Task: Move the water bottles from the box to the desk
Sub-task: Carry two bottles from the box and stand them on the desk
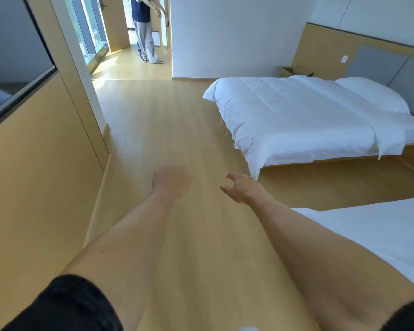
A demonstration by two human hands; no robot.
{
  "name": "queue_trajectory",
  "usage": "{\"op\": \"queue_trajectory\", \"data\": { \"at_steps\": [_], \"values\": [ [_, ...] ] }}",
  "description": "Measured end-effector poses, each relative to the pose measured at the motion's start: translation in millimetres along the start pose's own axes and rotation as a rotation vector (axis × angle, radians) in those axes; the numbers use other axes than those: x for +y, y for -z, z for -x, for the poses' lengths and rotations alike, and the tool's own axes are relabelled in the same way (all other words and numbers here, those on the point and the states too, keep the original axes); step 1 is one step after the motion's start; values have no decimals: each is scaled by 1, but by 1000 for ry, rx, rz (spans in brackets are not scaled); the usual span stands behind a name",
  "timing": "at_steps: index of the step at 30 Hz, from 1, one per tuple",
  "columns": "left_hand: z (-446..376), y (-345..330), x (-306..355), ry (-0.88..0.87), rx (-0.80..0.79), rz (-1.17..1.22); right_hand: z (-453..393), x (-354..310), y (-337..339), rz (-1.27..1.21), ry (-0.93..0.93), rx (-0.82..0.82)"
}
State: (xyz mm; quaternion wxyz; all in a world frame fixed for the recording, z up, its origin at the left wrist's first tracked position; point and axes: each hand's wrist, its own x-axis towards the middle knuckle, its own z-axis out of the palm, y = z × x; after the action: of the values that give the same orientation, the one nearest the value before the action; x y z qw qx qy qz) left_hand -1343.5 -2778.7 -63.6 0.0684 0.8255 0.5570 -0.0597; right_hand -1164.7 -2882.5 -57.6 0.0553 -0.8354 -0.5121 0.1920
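Observation:
Both my arms reach forward over the wooden floor (pixel 167 130). My left hand (pixel 171 181) shows its back, the fingers curled under and out of sight, holding nothing that I can see. My right hand (pixel 243 188) is to its right, fingers loosely spread and empty. An open cardboard box (pixel 290 71) stands on the floor at the far wall, behind the far bed. No water bottle and no desk are in view.
A white bed (pixel 308 120) fills the right middle, and the corner of a second white bed (pixel 380 232) lies at the near right. A wood-panelled wall (pixel 34 175) runs along the left. A person (pixel 145 27) stands in the doorway at the far end.

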Motion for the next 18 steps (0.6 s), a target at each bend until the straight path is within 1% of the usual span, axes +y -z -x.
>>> {"op": "queue_trajectory", "data": {
  "at_steps": [8,13,18],
  "values": [
    [-79,3,-19,12,-54,-13,-93,-25,5,35,41,-20],
    [-152,10,-22,40,-67,-16,-174,-38,15,56,89,-45],
    [-243,28,-15,67,-61,-9,-273,-48,39,47,142,-66]
  ]
}}
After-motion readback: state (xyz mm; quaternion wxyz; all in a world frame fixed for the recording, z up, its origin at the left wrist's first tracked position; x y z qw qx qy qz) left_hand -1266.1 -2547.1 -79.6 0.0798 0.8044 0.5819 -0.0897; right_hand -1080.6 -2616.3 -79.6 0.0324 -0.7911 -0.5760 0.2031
